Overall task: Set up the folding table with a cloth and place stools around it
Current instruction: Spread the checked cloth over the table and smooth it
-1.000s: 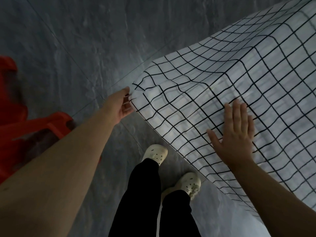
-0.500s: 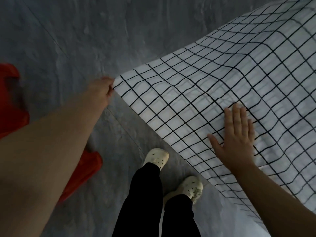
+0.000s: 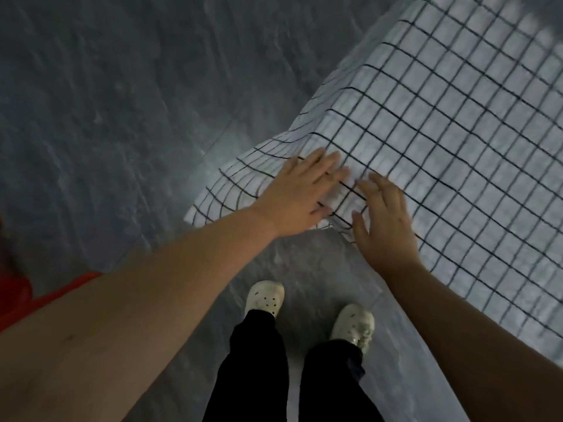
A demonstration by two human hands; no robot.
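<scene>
A white cloth with a black grid [image 3: 441, 141] covers the table, which is hidden beneath it, and fills the upper right of the view. Its near corner droops over the table's edge toward the floor. My left hand [image 3: 304, 190] lies flat with straight fingers on that drooping corner. Just to its right, my right hand [image 3: 384, 217] presses the cloth with spread fingers. Neither hand grips the fabric. A red stool [image 3: 18, 293] shows only as a sliver at the left edge, mostly behind my left forearm.
The floor is dark grey stone tile [image 3: 122, 117]. My legs in black trousers and my white clogs [image 3: 265, 296] stand close to the table's near edge.
My left hand let go of the cloth's corner and came right to lie flat on it beside my right hand. The corner dropped over the table's edge. The view shifted, hiding most of the stool.
</scene>
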